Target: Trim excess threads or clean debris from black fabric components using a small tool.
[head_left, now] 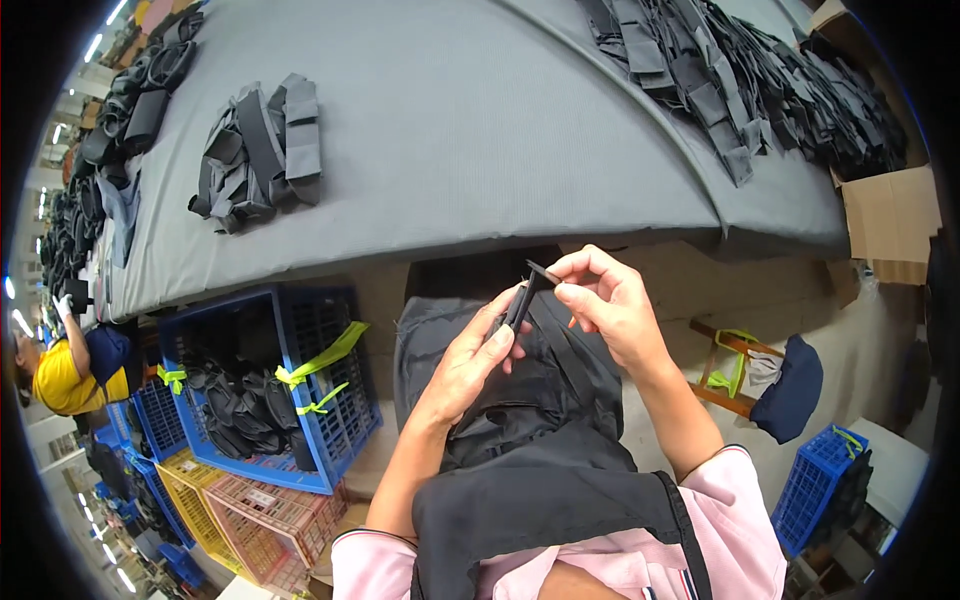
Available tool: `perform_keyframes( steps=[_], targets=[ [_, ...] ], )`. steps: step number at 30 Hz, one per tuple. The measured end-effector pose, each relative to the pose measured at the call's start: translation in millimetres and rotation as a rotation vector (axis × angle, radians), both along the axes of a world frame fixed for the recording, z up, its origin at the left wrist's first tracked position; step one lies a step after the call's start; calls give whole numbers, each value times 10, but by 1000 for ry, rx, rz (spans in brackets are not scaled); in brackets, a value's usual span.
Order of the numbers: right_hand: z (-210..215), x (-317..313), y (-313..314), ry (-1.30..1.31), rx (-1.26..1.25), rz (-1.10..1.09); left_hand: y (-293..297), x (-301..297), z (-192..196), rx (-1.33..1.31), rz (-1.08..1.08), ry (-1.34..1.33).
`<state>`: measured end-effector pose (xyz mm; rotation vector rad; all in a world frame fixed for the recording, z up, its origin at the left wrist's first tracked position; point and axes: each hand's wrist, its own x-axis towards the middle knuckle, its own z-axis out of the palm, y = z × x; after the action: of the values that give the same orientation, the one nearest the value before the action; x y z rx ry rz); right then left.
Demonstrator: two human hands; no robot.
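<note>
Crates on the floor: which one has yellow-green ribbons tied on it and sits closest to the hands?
The big blue crate left of the left hand. It is full of black pieces; the yellow and pink crates lie lower left.

Long grey-covered worktable [470, 130] spanned room; blue plastic crates [320, 400] on pale floor [800, 310]; wooden stool [735, 375] at right; ceiling strip lights [100, 45] at far left

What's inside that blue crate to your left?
The blue crate holds a heap of black fabric pieces, with yellow-green ties on its rim. The crate's bottom is covered by the heap.
</note>
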<state>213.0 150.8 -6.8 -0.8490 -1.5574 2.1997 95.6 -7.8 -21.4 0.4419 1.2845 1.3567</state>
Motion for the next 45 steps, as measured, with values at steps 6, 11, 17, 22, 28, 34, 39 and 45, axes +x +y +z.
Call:
perform_keyframes(
  steps=[6, 11, 17, 22, 28, 34, 39, 45],
  targets=[
    [-67, 64, 3, 28, -75, -42, -17, -5, -77, 1, -31, 553],
    [-165, -32, -111, 44, -122, -76, 157, 208, 30, 16, 47, 1104],
    [-196, 24, -8, 134, -397, -173, 118, 14, 127, 205, 101, -173],
    [-301, -123, -78, 109, -349, -176, 145, 63, 16, 45, -88, -315],
    [-384, 209, -241, -146, 453, -248, 134, 52, 8, -54, 180, -288],
    [-188, 169, -311, -114, 944, -117, 181, 10, 38, -53, 212, -245],
    [-284, 7, -226, -2, 1166, -96, 187, 0, 109, -76, 117, -265],
    [-325, 34, -249, -34, 1278, -95, 161, -26, 80, -92, 130, -364]
  ],
)
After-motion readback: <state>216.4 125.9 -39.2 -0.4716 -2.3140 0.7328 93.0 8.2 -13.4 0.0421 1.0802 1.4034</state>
